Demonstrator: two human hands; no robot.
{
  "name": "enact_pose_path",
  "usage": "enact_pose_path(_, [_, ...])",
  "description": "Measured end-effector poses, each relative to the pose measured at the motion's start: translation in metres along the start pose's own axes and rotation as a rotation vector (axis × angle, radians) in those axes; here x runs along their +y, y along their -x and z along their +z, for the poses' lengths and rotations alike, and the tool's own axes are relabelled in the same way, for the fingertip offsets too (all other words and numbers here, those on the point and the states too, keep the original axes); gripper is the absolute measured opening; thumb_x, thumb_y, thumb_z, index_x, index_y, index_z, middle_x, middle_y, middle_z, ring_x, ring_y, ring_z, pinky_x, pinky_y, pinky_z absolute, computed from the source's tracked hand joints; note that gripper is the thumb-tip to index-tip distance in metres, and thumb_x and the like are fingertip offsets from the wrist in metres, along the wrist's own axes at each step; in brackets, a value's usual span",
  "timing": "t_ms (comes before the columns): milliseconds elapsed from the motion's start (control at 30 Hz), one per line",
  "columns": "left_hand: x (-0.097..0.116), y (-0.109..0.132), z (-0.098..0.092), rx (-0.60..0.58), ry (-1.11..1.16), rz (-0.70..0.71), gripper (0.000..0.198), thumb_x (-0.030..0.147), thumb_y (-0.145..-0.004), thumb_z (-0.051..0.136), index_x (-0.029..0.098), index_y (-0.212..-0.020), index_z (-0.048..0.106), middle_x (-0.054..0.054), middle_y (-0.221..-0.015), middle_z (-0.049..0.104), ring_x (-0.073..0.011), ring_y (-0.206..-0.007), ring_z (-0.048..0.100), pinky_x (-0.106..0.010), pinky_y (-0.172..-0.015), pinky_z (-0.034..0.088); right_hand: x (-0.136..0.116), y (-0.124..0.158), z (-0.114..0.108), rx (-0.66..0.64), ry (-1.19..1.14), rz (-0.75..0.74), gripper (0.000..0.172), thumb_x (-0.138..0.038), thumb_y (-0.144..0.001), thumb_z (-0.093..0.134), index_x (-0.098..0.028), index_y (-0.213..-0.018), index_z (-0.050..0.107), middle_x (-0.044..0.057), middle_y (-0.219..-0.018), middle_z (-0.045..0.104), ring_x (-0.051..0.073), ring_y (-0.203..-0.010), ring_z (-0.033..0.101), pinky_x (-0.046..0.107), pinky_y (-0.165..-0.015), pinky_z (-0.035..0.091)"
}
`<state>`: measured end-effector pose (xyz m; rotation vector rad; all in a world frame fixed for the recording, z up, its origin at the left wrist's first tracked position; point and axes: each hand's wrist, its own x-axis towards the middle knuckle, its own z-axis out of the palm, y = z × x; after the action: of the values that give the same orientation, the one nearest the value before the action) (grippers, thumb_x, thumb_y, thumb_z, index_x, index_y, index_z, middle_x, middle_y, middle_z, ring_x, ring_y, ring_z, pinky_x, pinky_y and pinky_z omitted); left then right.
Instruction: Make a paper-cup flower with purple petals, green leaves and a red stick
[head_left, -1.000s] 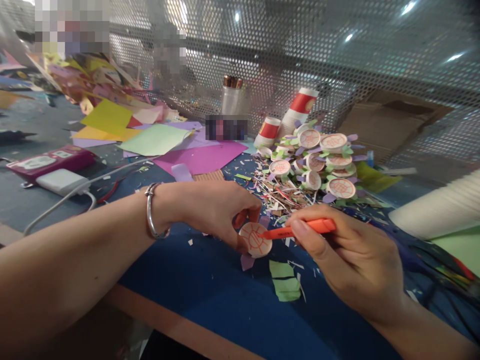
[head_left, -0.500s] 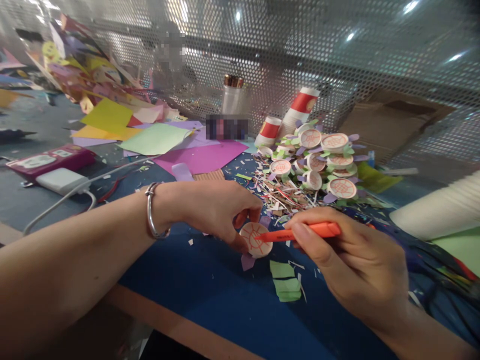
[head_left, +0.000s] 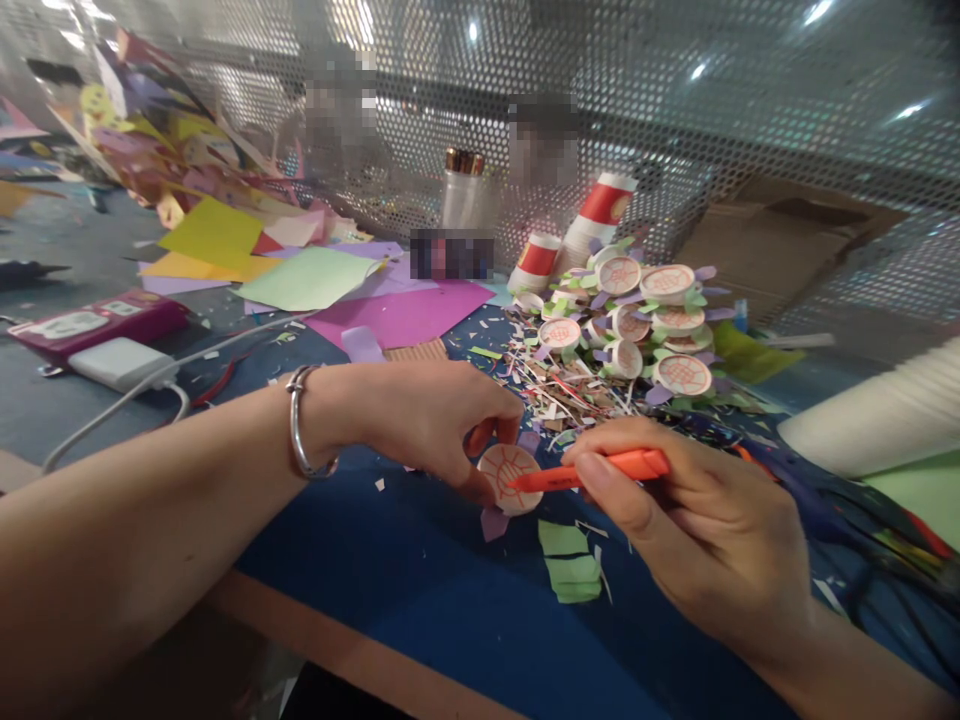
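Observation:
Between the thumb and fingers of my left hand (head_left: 442,420) is a small round paper-cup base (head_left: 504,465), its pale face marked with orange lines. Purple paper tabs (head_left: 494,524) stick out from its edge. My right hand (head_left: 705,530) grips an orange marker (head_left: 600,470), whose tip meets the drawn lines on the disc. Two pieces of light green paper (head_left: 570,562) lie on the blue table just in front. Behind my right hand rises a pile of similar decorated discs (head_left: 682,374) with green and purple tabs.
Paper scraps (head_left: 577,400) litter the table before the pile. Red-and-white paper cups (head_left: 536,262) stand behind it. A long stack of white cups (head_left: 877,410) lies at right. Coloured sheets (head_left: 405,315), a white charger (head_left: 120,362) with its cable and a purple box (head_left: 97,325) are at left.
The marker and my right hand have shifted slightly left and down across the disc. My left hand keeps its hold on the disc.

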<state>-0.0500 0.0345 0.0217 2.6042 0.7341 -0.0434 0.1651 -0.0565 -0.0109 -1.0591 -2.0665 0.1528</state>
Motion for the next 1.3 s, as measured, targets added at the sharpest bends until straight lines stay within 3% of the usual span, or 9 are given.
enact_pose_path(300, [0.0011,-0.0003,-0.0009,-0.019,-0.013,-0.016,0.027,0.038,-0.074,0.077,0.021,-0.092,0.065,0.002,-0.085,0.07,-0.0141,-0.07,0.059,-0.024,-0.058,0.036,0.0002,0.0028,0.0017,0.065,-0.008,0.019,0.011,-0.018,-0.094,0.06,-0.025,-0.091,0.066,-0.006,-0.08,0.069,0.01,-0.067,0.061,0.022,-0.069,0.048])
enact_pose_path(567, [0.001,-0.0001,0.0001,-0.011,-0.016,-0.023,0.026,0.04,-0.074,0.075,0.022,-0.089,0.064,0.003,-0.082,0.07,-0.0137,-0.067,0.06,-0.024,-0.057,0.037,0.0009,0.0006,0.0014,0.012,-0.021,0.006,0.01,-0.017,-0.095,0.06,-0.025,-0.093,0.065,-0.007,-0.08,0.069,0.008,-0.067,0.061,0.02,-0.067,0.047])
enact_pose_path(1100, [0.0026,0.0001,-0.0028,-0.023,0.009,-0.014,0.033,0.04,-0.073,0.075,0.022,-0.101,0.067,0.002,-0.087,0.071,-0.0141,-0.07,0.06,-0.024,-0.056,0.037,0.0071,0.0001,0.0001,0.088,0.051,0.071,0.008,-0.023,-0.094,0.061,-0.023,-0.089,0.068,-0.004,-0.074,0.069,0.012,-0.06,0.062,0.026,-0.058,0.046])
enact_pose_path(1300, [0.0018,0.0,-0.0021,-0.011,-0.008,-0.011,0.028,0.04,-0.073,0.077,0.021,-0.091,0.065,0.001,-0.084,0.07,-0.0139,-0.067,0.059,-0.025,-0.057,0.037,0.0011,0.0013,0.0013,0.07,-0.001,0.061,0.01,-0.02,-0.093,0.061,-0.025,-0.088,0.067,-0.005,-0.071,0.067,0.011,-0.056,0.058,0.025,-0.059,0.047])
